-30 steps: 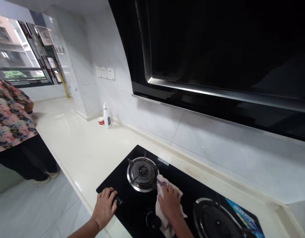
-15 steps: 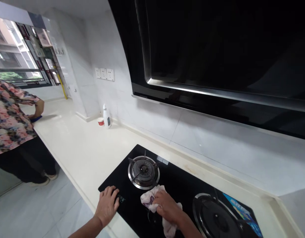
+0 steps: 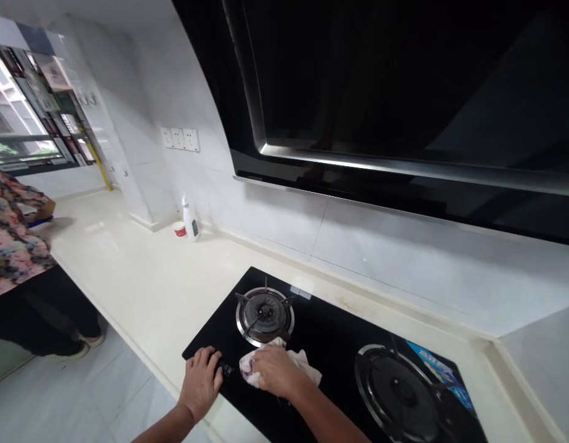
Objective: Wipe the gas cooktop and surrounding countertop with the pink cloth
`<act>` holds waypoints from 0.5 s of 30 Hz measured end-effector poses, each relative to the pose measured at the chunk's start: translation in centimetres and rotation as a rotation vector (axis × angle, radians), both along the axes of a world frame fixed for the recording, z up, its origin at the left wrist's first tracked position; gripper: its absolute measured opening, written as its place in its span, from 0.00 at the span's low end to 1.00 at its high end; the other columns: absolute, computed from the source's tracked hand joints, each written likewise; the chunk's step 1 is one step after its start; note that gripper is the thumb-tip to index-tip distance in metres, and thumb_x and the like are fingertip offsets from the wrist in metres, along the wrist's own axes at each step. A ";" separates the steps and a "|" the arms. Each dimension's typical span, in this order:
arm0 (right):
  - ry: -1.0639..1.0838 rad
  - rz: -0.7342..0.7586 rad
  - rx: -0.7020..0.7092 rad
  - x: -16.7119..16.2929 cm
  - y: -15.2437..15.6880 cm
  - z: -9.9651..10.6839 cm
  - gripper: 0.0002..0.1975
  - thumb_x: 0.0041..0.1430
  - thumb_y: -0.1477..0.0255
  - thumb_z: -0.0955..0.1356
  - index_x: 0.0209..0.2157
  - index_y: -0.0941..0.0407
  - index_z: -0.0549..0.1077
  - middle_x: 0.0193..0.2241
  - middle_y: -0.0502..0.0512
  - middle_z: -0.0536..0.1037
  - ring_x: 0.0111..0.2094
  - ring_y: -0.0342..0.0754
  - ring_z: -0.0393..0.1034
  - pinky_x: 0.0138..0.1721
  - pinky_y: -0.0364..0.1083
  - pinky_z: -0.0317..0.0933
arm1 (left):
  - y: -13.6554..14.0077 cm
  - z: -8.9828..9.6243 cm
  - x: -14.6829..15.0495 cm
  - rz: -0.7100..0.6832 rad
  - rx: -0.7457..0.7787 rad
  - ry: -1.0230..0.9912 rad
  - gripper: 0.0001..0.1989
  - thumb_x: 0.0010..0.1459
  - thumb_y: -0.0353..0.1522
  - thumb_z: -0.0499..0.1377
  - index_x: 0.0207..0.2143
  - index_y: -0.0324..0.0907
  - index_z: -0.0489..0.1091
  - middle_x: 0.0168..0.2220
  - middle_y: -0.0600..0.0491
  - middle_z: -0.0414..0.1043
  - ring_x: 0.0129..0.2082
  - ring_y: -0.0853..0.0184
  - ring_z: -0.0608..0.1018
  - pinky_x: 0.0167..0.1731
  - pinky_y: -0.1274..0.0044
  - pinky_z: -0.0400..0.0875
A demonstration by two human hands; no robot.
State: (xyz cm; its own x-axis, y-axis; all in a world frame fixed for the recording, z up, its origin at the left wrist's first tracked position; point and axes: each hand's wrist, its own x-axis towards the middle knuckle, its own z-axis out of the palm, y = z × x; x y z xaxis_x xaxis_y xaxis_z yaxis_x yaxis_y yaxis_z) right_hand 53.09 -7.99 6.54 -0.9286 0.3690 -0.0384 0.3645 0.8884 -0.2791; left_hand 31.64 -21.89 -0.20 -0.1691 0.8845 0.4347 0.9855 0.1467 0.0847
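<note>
With 12 o'clock at the top of the view, a white cloth (image 3: 307, 365) with a purplish patch lies on the black glass cooktop (image 3: 330, 344), at about 6 o'clock from the left burner (image 3: 265, 312) and close to its metal ring. The right hand (image 3: 271, 370) presses on this cloth from above. Its fingers are bent and closed over the bunched fabric; their tips are partly hidden, so I cannot tell how tightly they grip.

The left hand (image 3: 201, 383) is at 9 o'clock from the cloth. It rests at the front left corner of the cooktop, the fingers a little spread and slightly curved, and I see nothing held in it.

The right burner (image 3: 399, 394) stands at about 3 o'clock from the cloth, and a blue sticker (image 3: 441, 372) is at 2 o'clock from that burner. Between 10 and 11 o'clock from the left burner, a white spray bottle (image 3: 191, 223) stands upright on the pale countertop (image 3: 141, 264), just beside a small red and white cup (image 3: 179, 230). Further, toward 10 o'clock, another person (image 3: 16, 246) in a flowered shirt stands by the counter.
</note>
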 end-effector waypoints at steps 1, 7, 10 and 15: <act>-0.018 0.019 0.003 -0.8 -0.6 0.1 0.11 0.55 0.72 0.66 0.38 0.52 0.79 0.41 0.50 0.80 0.44 0.49 0.70 0.51 0.47 0.57 | 0.0 -0.1 -0.1 -0.002 0.000 -0.004 0.14 0.62 0.31 0.54 0.49 0.46 0.72 0.50 0.48 0.71 0.53 0.57 0.70 0.48 0.66 0.65; 0.104 -0.061 -0.058 -4.9 -5.3 -1.5 0.10 0.56 0.67 0.68 0.40 0.51 0.77 0.45 0.51 0.77 0.52 0.54 0.65 0.56 0.53 0.56 | -0.2 -0.1 -0.3 -0.005 -0.094 -0.117 0.19 0.60 0.26 0.54 0.51 0.46 0.72 0.52 0.47 0.70 0.55 0.57 0.68 0.51 0.65 0.64; 0.196 -0.208 -0.090 -5.2 -7.3 -2.7 0.11 0.57 0.66 0.68 0.42 0.50 0.76 0.48 0.52 0.76 0.54 0.53 0.64 0.61 0.55 0.52 | -0.4 0.2 -0.2 -0.002 -0.107 -0.189 0.21 0.59 0.23 0.52 0.52 0.46 0.72 0.52 0.47 0.69 0.55 0.58 0.67 0.51 0.65 0.63; 0.188 -0.274 -0.047 -3.1 -9.0 -4.5 0.21 0.59 0.64 0.67 0.54 0.45 0.72 0.60 0.53 0.71 0.61 0.55 0.60 0.68 0.60 0.40 | -0.6 0.3 -0.2 -0.041 -0.038 -0.250 0.18 0.62 0.25 0.51 0.51 0.46 0.72 0.51 0.47 0.70 0.54 0.58 0.67 0.51 0.64 0.63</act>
State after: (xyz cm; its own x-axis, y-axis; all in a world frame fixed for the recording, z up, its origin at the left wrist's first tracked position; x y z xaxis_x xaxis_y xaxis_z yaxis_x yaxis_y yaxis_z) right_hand 49.99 -16.96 2.02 -0.7878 0.6075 0.1013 0.5258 0.7491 -0.4029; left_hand 31.45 -22.45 0.06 -0.2309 0.9078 0.3502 0.9398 0.1149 0.3217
